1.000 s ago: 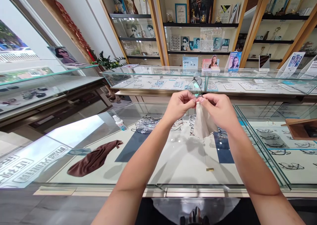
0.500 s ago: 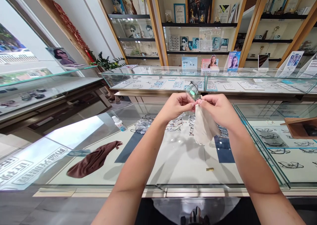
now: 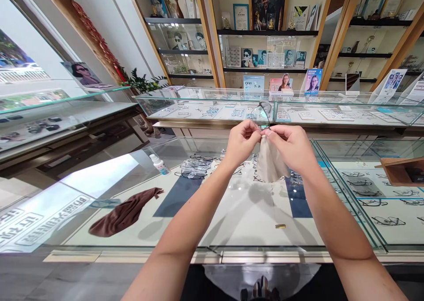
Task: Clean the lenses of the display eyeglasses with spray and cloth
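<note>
Both hands are raised above a glass display counter [image 3: 99, 190]. My left hand [image 3: 241, 142] pinches a pair of thin-rimmed glasses [image 3: 261, 114] at the lower edge of a lens. My right hand [image 3: 293, 147] pinches a pale grey-white cleaning cloth [image 3: 270, 165] against the same spot, and the cloth hangs down below the fingers. The lens stands up above both sets of fingertips.
A brown cloth [image 3: 124, 212] lies crumpled on the counter at the left, with a small white spray bottle [image 3: 159, 164] behind it. A small gold piece [image 3: 280, 226] lies on the glass. Rows of frames sit inside the cases; a wooden tray [image 3: 402, 170] is at the right.
The glasses tilted a little left, then came back upright between my fingers. The hanging cloth swung out and drew back in. Both hands stayed in place.
</note>
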Action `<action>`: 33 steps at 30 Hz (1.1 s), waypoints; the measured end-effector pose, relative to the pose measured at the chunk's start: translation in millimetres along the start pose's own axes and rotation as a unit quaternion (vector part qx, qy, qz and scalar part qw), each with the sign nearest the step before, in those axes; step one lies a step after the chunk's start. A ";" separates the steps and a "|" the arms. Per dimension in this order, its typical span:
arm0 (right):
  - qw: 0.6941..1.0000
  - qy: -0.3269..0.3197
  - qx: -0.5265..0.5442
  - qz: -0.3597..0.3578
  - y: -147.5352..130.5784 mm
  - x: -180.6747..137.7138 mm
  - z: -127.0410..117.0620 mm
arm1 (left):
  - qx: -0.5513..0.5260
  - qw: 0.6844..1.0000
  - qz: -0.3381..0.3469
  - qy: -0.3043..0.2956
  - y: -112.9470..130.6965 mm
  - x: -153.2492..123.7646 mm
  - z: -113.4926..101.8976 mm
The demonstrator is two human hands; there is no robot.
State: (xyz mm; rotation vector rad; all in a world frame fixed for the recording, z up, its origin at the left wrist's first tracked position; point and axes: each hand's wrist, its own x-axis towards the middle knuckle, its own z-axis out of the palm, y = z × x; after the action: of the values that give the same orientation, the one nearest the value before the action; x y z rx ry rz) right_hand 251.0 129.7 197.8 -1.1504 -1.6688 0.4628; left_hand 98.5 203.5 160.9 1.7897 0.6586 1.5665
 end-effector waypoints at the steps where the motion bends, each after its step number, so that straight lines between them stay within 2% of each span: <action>1: 1.000 -0.002 0.016 0.000 -0.5 0.5 -0.1 | -0.001 1.000 0.008 0.004 1.0 -0.3 0.3; 7: 0.992 0.022 0.121 0.018 0.0 5.9 -5.2 | -0.004 0.999 0.018 -0.033 6.6 -4.3 -0.5; 13: 0.988 0.057 0.145 0.024 4.0 8.5 -8.1 | -0.031 0.998 0.019 -0.045 10.8 -4.0 -0.1; 17: 0.981 0.067 0.182 0.031 6.9 9.6 -1.7 | -0.063 0.996 -0.025 -0.058 16.8 -6.1 2.7; 22: 0.969 0.054 0.238 0.044 9.6 9.6 10.8 | -0.064 0.987 -0.097 -0.110 26.1 -14.2 7.3; 25: 0.958 0.050 0.278 0.058 10.1 9.2 17.4 | -0.092 0.981 -0.135 -0.106 28.4 -17.0 9.0; 28: 0.951 0.075 0.296 0.053 10.6 9.0 21.0 | -0.125 0.975 -0.164 -0.086 29.1 -17.4 10.0; 33: 0.960 0.097 0.260 0.036 9.7 8.0 19.7 | -0.090 0.986 -0.133 -0.039 29.9 -16.4 10.3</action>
State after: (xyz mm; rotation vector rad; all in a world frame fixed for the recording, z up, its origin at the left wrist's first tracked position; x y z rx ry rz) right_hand 237.8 145.3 186.5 -0.8332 -1.2356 0.7574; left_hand 104.6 170.2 172.1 1.5514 0.6664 1.3263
